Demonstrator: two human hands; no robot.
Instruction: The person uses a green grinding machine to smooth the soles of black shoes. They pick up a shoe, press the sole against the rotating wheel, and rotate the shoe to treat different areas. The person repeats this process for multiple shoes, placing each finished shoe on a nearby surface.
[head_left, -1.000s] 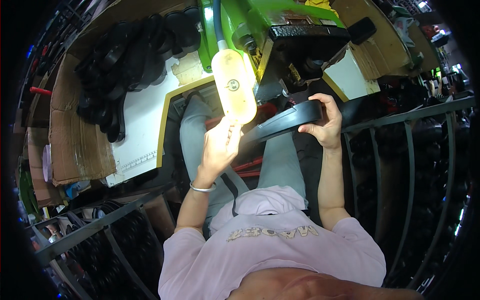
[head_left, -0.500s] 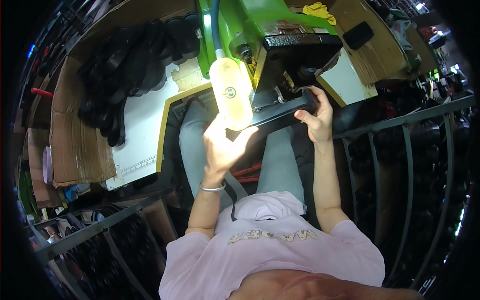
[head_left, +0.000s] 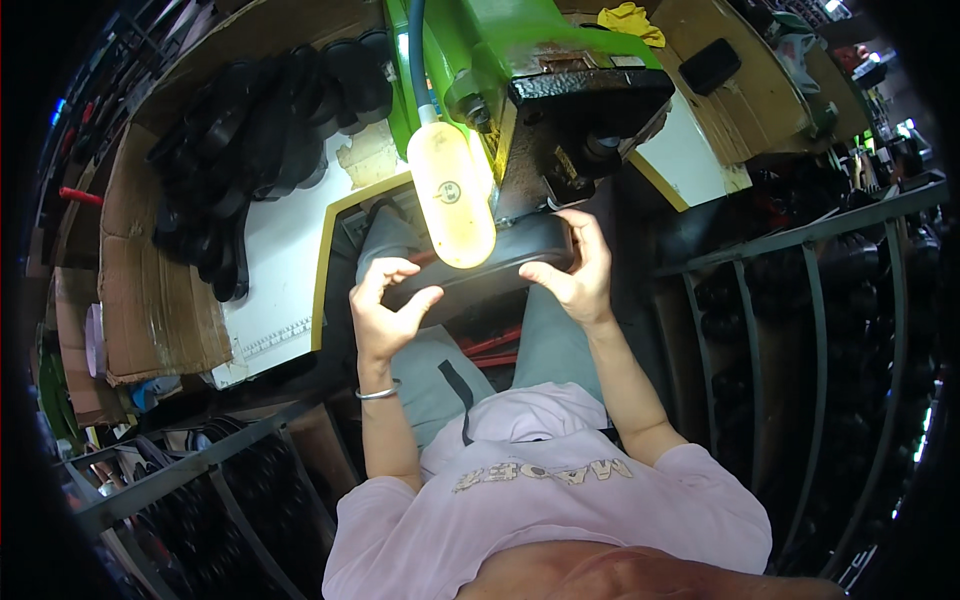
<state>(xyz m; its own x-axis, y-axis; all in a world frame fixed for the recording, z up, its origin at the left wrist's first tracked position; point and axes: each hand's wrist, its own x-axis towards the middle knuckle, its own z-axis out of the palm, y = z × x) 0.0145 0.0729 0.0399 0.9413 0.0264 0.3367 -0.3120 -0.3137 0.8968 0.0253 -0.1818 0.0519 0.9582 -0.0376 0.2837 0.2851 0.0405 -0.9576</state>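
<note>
A black shoe sole (head_left: pixel 522 243) spans the space between my hands, just under the head of a green machine (head_left: pixel 560 95). My right hand (head_left: pixel 585 268) grips its right end, thumb on the near side and fingers over the far side. At the other end my left hand (head_left: pixel 385 312) curls around the sole, thumb and fingers bent about it. A glowing yellow lamp (head_left: pixel 455 200) hangs in front of the sole and hides part of its middle, along with where it meets the machine.
Black soles (head_left: pixel 250 120) are heaped at the left on a white tabletop (head_left: pixel 275 270) beside a cardboard box (head_left: pixel 155 250). A yellow cloth (head_left: pixel 632 22) and a dark flat object (head_left: pixel 710 67) lie at the far right. Metal racks (head_left: pixel 800 235) flank me.
The sole has shifted left under the machine head. Both hands have moved left with it, the left one out from behind the lamp and lower, the right one slightly lower too.
</note>
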